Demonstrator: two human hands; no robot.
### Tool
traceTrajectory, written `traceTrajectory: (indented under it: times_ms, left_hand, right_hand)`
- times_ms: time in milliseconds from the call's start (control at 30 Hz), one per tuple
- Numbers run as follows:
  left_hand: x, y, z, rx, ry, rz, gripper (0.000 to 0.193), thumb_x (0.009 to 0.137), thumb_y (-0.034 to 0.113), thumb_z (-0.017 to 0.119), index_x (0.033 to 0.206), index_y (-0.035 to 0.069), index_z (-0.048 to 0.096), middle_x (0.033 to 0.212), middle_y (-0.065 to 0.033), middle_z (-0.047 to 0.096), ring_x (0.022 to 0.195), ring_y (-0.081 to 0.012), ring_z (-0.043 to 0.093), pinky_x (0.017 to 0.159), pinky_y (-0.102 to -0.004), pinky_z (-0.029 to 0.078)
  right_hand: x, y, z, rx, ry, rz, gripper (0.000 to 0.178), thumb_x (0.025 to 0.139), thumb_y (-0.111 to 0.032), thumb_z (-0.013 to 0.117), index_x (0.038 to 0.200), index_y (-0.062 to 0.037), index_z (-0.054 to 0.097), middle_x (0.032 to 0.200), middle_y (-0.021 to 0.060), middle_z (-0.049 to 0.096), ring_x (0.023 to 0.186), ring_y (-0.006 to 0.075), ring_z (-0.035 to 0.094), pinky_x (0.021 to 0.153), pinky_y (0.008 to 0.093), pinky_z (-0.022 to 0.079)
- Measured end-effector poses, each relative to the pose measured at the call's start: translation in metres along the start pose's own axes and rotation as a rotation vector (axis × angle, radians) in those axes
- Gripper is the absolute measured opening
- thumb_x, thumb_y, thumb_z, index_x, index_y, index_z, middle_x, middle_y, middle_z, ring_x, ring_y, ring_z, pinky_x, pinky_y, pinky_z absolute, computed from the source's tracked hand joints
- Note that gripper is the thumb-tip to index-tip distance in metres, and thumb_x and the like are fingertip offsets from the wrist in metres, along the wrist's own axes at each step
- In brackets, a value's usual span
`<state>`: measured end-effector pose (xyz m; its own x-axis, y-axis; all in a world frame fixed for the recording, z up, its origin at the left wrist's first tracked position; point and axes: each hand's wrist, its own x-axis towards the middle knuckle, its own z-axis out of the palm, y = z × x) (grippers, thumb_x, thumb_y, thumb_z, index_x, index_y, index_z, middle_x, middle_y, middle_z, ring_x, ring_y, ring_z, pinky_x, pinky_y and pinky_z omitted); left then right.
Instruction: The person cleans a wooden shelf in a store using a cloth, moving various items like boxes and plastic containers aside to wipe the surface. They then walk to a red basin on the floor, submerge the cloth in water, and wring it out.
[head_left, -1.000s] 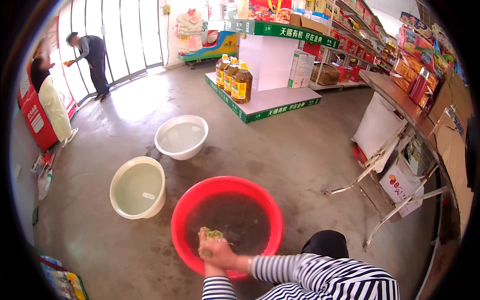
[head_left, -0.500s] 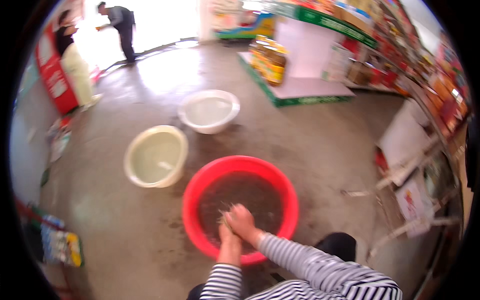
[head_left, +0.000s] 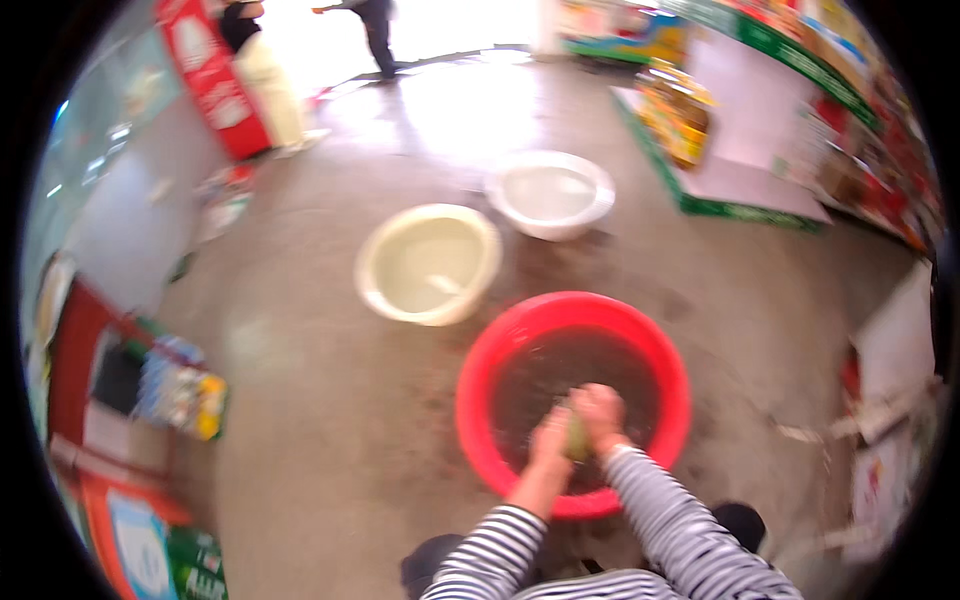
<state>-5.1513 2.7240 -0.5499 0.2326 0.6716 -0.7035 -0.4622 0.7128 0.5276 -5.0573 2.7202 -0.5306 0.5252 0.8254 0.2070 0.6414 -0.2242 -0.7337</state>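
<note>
A large red basin of dark, murky water stands on the floor in front of me. Both my hands are over the water near its close side. Between them is a small yellowish-green thing, too blurred to name. My left hand closes on it from the left. From the right, my right hand presses against it with bent fingers. Striped sleeves cover both my forearms.
A cream basin and a white basin, both with water, stand beyond the red one. Bottled goods sit on a display platform at far right. A wrapped bottle pack is on the left. Two people are near the bright doorway.
My view has swung left, so the basins appear further right. My hands, pressed together before, are now slightly apart, and the yellowish-green thing shows between them.
</note>
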Motion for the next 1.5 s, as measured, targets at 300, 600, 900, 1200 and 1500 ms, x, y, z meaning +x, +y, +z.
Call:
traceTrajectory:
  times_ms: [300, 600, 900, 1200, 1500]
  left_hand:
    - [0.028, -0.020, -0.026, 0.157, 0.019, -0.001, 0.035, 0.084, 0.026, 0.055, 0.113, 0.008, 0.047, 0.108, -0.0096, 0.054, 0.101, -0.0255, 0.049, 0.084, -0.0509, 0.036]
    - [0.030, -0.026, -0.036, 0.287, 0.021, 0.004, 0.034, 0.079, 0.024, 0.056, 0.110, 0.011, 0.048, 0.104, -0.0084, 0.057, 0.095, -0.0230, 0.054, 0.077, -0.0457, 0.039]
    - [0.060, -0.043, -0.055, -0.163, -0.082, -0.301, 0.030, 0.079, 0.036, 0.058, 0.093, 0.009, 0.056, 0.086, -0.0094, 0.061, 0.072, -0.0238, 0.060, 0.064, -0.0380, 0.049]
    - [0.055, -0.018, -0.019, -0.475, -0.499, -0.214, 0.025, 0.084, 0.029, 0.052, 0.092, 0.006, 0.058, 0.089, -0.0103, 0.061, 0.077, -0.0225, 0.060, 0.067, -0.0399, 0.051]
    - [0.040, -0.013, 0.008, -0.217, 0.048, 0.011, 0.024, 0.089, 0.025, 0.045, 0.098, 0.007, 0.058, 0.089, -0.0104, 0.061, 0.079, -0.0225, 0.060, 0.068, -0.0416, 0.050]
  right_hand:
    - [-0.030, 0.093, -0.010, -0.269, -0.115, 0.453, 0.040, 0.078, -0.036, 0.055, 0.073, 0.0030, 0.060, 0.078, 0.0233, 0.059, 0.077, 0.0399, 0.056, 0.070, 0.0472, 0.043]
    - [-0.062, 0.105, -0.002, -0.477, -0.522, 0.266, 0.040, 0.069, -0.010, 0.061, 0.107, -0.0026, 0.050, 0.093, 0.0202, 0.060, 0.082, 0.0369, 0.057, 0.077, 0.0418, 0.045]
    - [-0.037, -0.032, -0.047, 0.521, -0.589, 0.367, 0.019, 0.066, -0.012, 0.067, 0.079, 0.0013, 0.064, 0.082, 0.0119, 0.061, 0.072, 0.0206, 0.059, 0.065, 0.0326, 0.049]
    - [-0.075, -0.059, -0.018, 0.089, -0.126, -0.286, 0.018, 0.058, -0.013, 0.070, 0.064, -0.0020, 0.057, 0.093, 0.0177, 0.059, 0.084, 0.0331, 0.057, 0.077, 0.0365, 0.046]
    - [-0.005, -0.023, -0.016, 0.287, -0.057, 0.188, 0.024, 0.065, -0.003, 0.057, 0.089, -0.0017, 0.057, 0.091, 0.0129, 0.059, 0.084, 0.0260, 0.058, 0.074, 0.0358, 0.046]
